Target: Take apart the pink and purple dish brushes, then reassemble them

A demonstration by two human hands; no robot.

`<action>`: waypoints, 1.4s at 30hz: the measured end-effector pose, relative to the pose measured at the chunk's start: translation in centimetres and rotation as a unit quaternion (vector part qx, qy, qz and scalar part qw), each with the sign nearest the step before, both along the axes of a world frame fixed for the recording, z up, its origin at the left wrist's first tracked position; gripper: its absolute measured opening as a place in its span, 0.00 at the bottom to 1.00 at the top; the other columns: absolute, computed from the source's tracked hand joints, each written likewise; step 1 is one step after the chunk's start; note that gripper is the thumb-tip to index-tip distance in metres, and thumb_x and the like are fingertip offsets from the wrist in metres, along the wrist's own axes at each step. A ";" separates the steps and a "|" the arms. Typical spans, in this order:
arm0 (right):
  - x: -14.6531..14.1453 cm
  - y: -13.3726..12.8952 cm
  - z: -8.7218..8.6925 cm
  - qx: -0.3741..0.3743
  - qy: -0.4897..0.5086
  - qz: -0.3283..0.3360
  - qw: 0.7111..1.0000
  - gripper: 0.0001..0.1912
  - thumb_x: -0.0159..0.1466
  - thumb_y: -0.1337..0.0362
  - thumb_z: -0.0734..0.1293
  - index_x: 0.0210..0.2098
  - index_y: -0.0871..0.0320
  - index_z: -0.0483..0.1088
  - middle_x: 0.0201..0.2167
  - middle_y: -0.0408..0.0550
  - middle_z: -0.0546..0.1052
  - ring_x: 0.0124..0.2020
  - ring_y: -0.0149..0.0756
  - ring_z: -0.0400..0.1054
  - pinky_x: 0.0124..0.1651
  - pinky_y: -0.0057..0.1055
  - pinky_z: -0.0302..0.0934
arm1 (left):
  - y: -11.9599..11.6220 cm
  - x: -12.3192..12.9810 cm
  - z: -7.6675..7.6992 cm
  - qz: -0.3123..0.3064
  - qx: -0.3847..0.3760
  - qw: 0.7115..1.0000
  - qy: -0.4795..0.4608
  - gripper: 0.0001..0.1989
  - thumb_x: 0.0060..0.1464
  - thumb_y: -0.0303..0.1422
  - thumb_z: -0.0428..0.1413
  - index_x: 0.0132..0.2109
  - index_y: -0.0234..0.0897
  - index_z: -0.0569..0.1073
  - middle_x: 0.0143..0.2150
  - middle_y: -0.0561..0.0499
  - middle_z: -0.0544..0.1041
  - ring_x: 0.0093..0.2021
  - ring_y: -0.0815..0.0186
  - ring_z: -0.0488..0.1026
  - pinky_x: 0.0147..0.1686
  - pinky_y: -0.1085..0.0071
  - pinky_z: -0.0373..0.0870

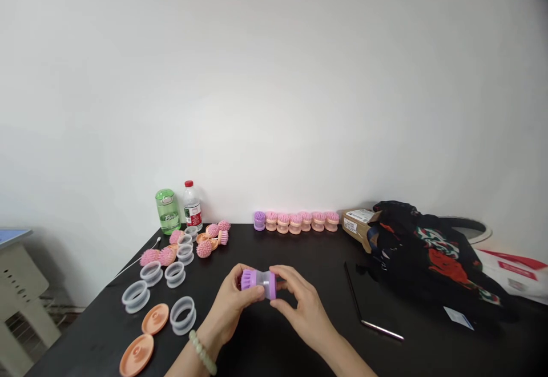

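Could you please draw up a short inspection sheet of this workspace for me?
Surface: black tabletop.
Job's things: purple brush with clear body; clear rings, peach discs and pink brush heads at left; peach brushes in a row at back.
Clutter: green bottle, water bottle, cardboard box, black floral bag, dark slab.
Hands: left hand and right hand both hold the brush.
Cables: thin white cable at left.
Surroundings: white wall.

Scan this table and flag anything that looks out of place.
One thing stands out: the purple brush at the left end of the row of pink-and-peach brushes breaks the colour run. It matches the held purple brush between the left hand and right hand, not its neighbours.
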State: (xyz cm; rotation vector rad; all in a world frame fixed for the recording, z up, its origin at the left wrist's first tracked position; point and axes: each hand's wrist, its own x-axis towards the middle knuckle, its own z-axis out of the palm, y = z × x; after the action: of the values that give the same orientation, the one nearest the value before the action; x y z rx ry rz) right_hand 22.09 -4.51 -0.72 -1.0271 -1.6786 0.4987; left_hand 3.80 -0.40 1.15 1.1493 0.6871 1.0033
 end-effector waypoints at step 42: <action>-0.2 -1.7 -0.1 0.101 -0.093 -0.037 0.990 0.30 0.70 0.51 0.60 0.68 0.48 0.53 0.59 0.55 0.69 0.58 0.50 0.66 0.57 0.45 0.67 | -0.5 -0.1 0.6 -0.040 0.057 0.997 0.016 0.21 0.47 0.45 0.67 0.41 0.37 0.72 0.33 0.53 0.71 0.31 0.67 0.69 0.32 0.73 0.65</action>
State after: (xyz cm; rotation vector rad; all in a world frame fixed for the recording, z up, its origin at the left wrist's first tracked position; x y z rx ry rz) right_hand 21.86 -6.19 -0.80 -1.0069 -1.8070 0.1834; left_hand 3.70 -0.95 1.76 1.2861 0.6110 0.9685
